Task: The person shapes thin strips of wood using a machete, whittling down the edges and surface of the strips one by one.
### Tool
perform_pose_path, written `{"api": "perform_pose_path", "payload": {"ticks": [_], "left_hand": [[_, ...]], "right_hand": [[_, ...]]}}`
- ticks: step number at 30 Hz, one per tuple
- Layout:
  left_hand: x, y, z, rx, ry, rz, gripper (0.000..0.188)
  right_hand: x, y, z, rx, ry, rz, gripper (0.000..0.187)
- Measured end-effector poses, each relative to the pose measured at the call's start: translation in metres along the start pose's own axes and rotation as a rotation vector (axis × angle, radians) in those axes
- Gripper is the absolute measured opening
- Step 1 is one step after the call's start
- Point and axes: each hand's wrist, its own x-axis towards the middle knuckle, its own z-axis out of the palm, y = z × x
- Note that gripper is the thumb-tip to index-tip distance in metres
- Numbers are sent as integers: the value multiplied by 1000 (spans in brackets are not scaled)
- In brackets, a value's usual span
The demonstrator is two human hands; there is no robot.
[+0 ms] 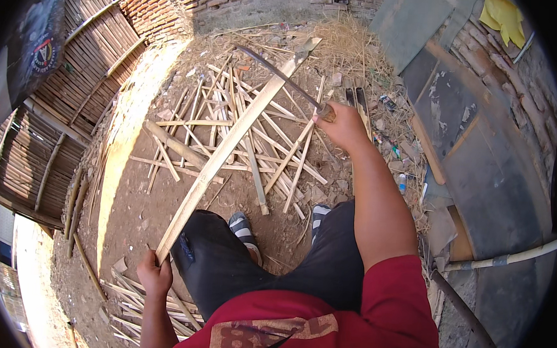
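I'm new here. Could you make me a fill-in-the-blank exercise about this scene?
1. The right hand holds the long blade by its ____.
2. The left hand holds the pale strip at its near end; the blade crosses it closer to its ____ end.
3. The shirt is ____.
4. The crumpled sheet at upper right is ____.

Missing words: handle; far; red; yellow.

Dirt ground (139,211): brick wall (161,7) along far edge, dry straw (354,45) at far-right corner. Bamboo-slat panels (87,44) along left edge. Right edge: dark boards (495,179), plastic bottle (403,183) near them; yellow sheet (504,22) farther up, probably cloth, too distorted to be sure.
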Motion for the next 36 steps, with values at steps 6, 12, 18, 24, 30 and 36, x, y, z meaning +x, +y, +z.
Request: {"api": "perform_pose_path", "payload": {"ticks": [6, 12, 18, 24, 30, 36], "left_hand": [[-2, 3, 5, -13, -31, -7, 21], [5, 4, 1, -24, -31, -13, 22], [-1, -9, 1, -8, 35, -1, 27], [-3, -4, 4, -27, -13, 10, 25], [6, 2, 2, -28, -18, 2, 20], [0, -5, -6, -12, 12, -18, 20]], "right_hand": [[-6, -8, 9, -28, -40, -45, 43], [-24, -62, 28, -188, -187, -624, 20], [0, 8, 7, -53, 64, -48, 37], [-6, -9, 4, -44, -7, -70, 36], [-26, -70, 23, -208, -239, -535, 24], [-3, -24, 6, -52, -106, -110, 40]]}}
